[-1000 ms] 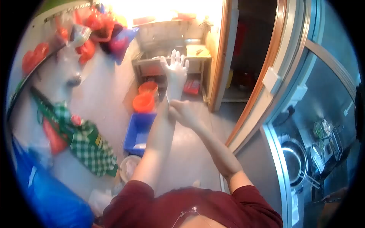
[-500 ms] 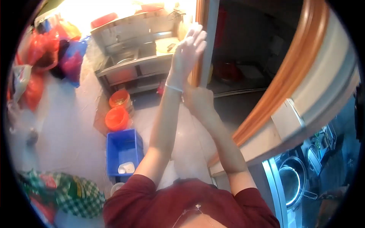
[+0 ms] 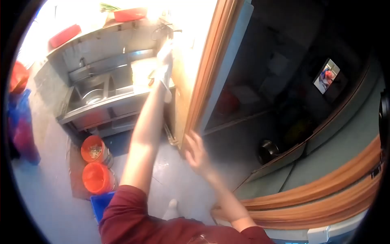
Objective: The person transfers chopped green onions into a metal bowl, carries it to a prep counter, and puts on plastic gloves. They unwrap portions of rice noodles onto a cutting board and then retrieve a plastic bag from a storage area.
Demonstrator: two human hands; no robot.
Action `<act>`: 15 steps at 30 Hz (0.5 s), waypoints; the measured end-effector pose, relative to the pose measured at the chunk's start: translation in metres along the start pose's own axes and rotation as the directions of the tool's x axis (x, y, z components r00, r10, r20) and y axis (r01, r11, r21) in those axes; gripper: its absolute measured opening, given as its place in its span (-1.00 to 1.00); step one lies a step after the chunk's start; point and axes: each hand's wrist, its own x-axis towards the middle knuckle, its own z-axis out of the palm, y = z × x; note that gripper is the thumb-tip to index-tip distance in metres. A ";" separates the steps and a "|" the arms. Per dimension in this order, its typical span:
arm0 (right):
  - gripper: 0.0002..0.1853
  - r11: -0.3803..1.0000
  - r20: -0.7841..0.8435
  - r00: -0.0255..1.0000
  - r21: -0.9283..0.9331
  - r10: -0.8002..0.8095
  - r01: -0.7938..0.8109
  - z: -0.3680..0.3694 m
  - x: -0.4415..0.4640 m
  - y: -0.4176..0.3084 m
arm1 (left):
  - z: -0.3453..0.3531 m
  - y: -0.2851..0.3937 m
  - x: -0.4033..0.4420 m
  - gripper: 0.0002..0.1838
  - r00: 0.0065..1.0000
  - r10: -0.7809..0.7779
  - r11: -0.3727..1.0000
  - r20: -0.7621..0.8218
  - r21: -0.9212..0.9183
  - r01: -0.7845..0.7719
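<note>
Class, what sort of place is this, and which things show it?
Probably a kitchen or food-preparation area: it has a metal sink unit with a tap, green stalks that look like vegetables, and orange buckets nearby.

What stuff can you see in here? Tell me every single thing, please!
floor: 1, grey, middle
sink: 1, silver, two basins, upper left
tap: 1, metallic, behind the basins
tubs: 2, red, above the sink
stalks: a bunch, green, beside the right tub
board: 1, pale yellow, right of the basins
buckets: 2, orange, below the sink
crate: 1, blue, partly hidden, lower left
bags: at least 2, red and blue, left edge
door frame: 1, brown, centre
bowl: 1, metallic, right, in the dark
bright panel: 1, multicoloured, right; screen or mirror, unclear
other dark or glaring things: can't tell
shirt: 1, maroon, bottom
left grip: 1, white glove, before the sink's right end
right grip: 1, bare, by the door frame's foot
</note>
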 end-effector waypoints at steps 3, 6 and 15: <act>-0.43 0.803 0.154 0.827 0.201 0.540 -0.562 0.021 -0.100 0.080 | -0.027 -0.110 0.110 -0.80 0.718 0.517 0.622 0.465 0.373 -0.689; -0.42 0.612 0.230 0.573 -0.169 0.787 -0.773 0.010 -0.235 0.109 | -0.004 -0.121 0.138 -0.80 0.839 0.351 0.710 0.416 0.466 -0.528; -0.40 -0.041 0.076 -0.094 -0.519 0.993 -0.854 -0.038 -0.429 0.044 | 0.012 -0.195 0.131 -0.71 0.924 0.268 0.852 0.274 0.381 -0.360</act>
